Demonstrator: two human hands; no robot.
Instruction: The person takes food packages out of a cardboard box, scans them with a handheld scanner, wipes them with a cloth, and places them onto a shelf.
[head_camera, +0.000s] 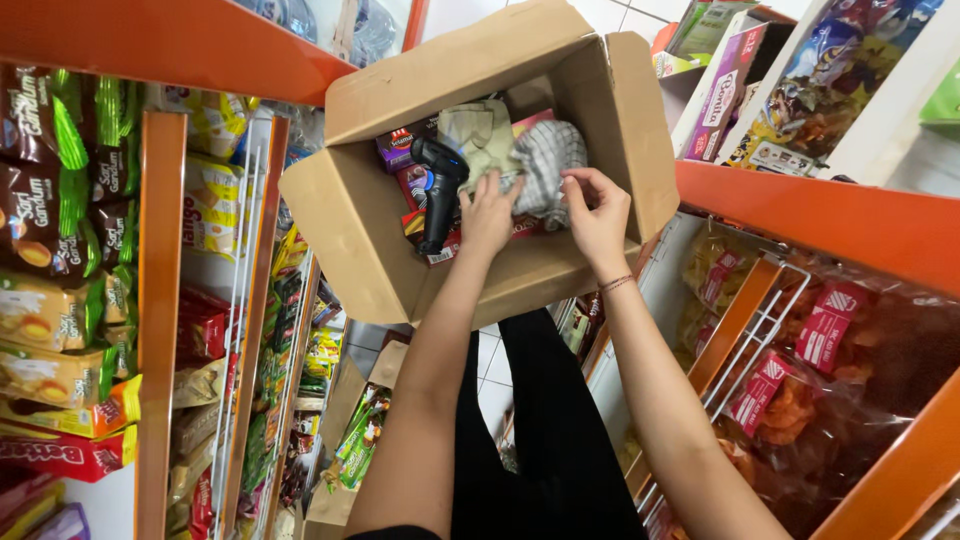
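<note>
Head view: left hand (487, 215), right hand (598, 222) grip checked cloth (548, 160) inside cardboard box (350, 215).

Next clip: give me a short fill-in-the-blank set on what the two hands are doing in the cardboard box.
1. Both hands reach into an open ___ box.
2. The left hand and right hand touch a checked ___.
3. Left of the left hand lies a black handheld ___.
4. The shelf frames on both sides are coloured ___.

Missing words: cardboard; cloth; scanner; orange
</note>
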